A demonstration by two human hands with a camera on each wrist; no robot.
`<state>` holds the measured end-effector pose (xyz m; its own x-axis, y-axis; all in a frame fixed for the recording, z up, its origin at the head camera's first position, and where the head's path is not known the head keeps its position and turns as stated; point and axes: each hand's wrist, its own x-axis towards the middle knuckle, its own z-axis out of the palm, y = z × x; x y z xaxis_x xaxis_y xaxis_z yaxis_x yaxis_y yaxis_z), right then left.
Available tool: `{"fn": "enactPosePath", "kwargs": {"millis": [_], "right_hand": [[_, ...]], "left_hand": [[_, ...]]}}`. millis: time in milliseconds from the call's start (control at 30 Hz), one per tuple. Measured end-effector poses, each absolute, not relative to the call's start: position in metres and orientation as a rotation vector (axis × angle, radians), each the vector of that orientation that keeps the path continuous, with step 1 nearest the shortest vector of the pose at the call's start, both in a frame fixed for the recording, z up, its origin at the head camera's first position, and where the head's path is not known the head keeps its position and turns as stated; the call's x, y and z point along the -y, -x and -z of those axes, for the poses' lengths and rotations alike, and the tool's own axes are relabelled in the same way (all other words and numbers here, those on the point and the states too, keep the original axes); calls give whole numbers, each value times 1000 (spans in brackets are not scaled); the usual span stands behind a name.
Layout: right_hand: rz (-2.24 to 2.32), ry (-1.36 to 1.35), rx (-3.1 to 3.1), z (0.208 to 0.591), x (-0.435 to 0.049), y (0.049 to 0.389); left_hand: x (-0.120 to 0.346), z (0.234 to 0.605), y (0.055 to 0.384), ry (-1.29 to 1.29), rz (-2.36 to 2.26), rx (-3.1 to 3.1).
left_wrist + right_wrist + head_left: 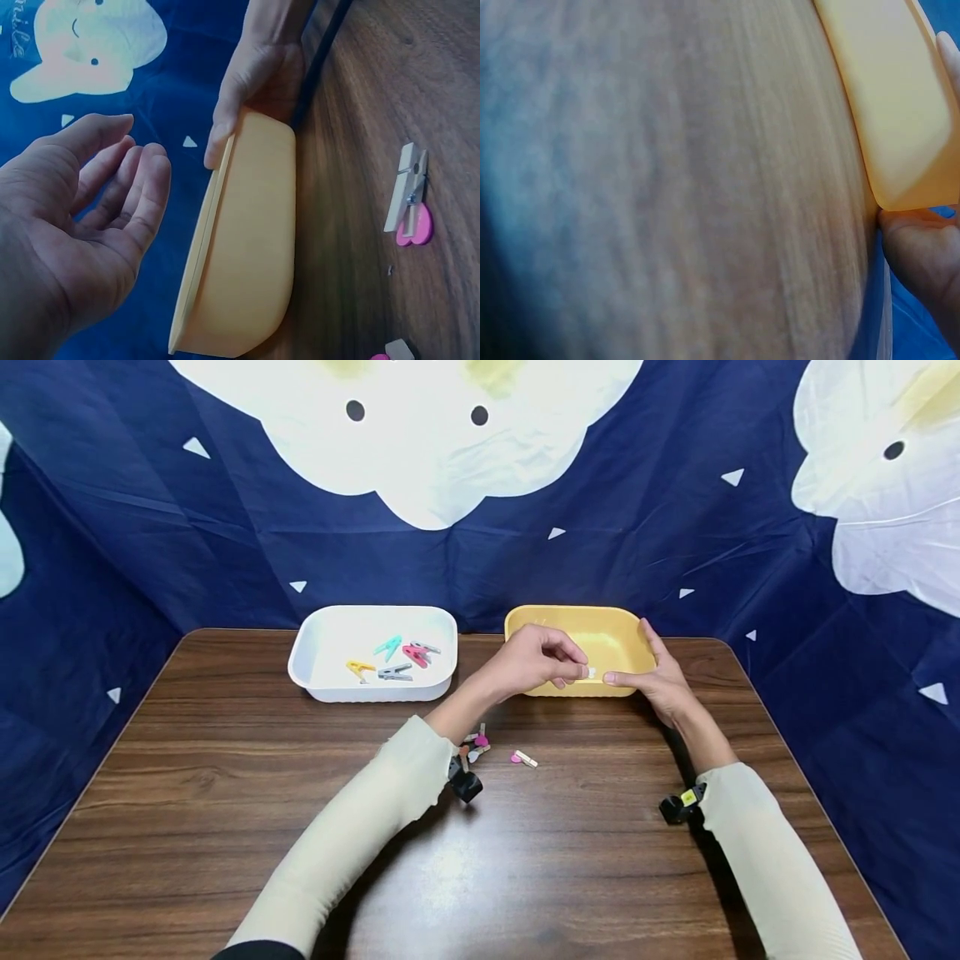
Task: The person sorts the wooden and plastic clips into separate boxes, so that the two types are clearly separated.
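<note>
My left hand (543, 658) is over the front rim of the yellow plastic bin (566, 690), fingers loosely bent. In the left wrist view, a gap shows between the left thumb (97, 133) and fingertips, with nothing between them. A small white piece (592, 672) appears right beside those fingertips in the head view. My right hand (663, 681) grips the bin's right end, thumb along the front rim and fingers at the far side. On the table in front of the bin lies a small wooden clothespin with a pink heart (525, 758).
Several more mini heart clothespins (480, 741) lie by the left sleeve (420, 768), partly hidden by it. A white bin (367, 692) at the back left holds several coloured plastic clothespins (395, 672). Behind the brown wooden table (225, 827) hangs a dark blue printed cloth (247, 543).
</note>
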<state>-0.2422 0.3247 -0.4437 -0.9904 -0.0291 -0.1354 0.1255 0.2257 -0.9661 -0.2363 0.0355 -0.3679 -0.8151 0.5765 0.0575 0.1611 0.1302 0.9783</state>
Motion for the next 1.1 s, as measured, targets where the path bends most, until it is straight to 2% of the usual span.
{"fn": "enactPosePath", "kwargs": {"millis": [1100], "right_hand": [[1878, -92, -2382, 443, -326, 241]], "left_hand": [[-17, 380, 211, -830, -1458, -2025]]}}
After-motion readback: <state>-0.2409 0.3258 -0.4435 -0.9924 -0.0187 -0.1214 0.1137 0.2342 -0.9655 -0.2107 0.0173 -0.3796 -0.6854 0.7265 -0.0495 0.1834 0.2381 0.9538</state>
